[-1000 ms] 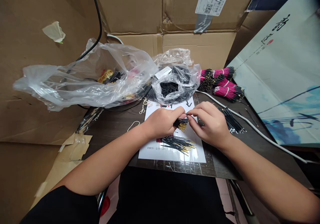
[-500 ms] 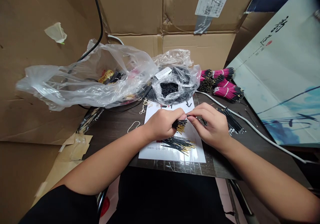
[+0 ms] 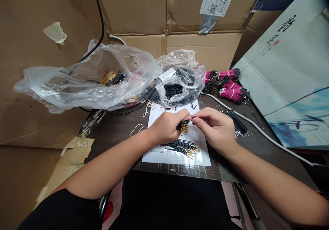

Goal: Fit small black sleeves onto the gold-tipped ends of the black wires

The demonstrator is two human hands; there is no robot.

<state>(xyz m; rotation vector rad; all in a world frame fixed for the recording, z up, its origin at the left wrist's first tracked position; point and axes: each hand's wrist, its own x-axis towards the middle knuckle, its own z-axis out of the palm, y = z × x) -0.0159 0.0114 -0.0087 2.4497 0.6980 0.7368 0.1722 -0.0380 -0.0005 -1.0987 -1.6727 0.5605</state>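
Note:
My left hand (image 3: 166, 125) is closed around a bundle of thin black wires with gold-coloured tips (image 3: 184, 127), which stick out below its fingers. My right hand (image 3: 219, 129) meets it on the right, thumb and forefinger pinching a small, thin black piece (image 3: 193, 117) against the left fingertips. Whether that piece is a wire end or a loose sleeve is too small to tell. Under both hands lies a white printed sheet (image 3: 154, 157), bearing a loose pile of black wires with gold tips (image 3: 183, 147).
Behind the hands stands a clear plastic bag of black pieces (image 3: 174, 91), beside a larger crumpled bag (image 3: 87, 82). Pink-and-black tied bundles (image 3: 232, 93) and silver-tipped black wires (image 3: 238, 122) lie right, near a white cable (image 3: 267, 134). Rubber bands (image 3: 137, 129) lie left; cardboard (image 3: 138, 11) encloses the back.
The bundle in my left hand has turned slightly, and my right fingers have shifted a little at the pinch. Both hands keep their hold; the view has drifted slightly.

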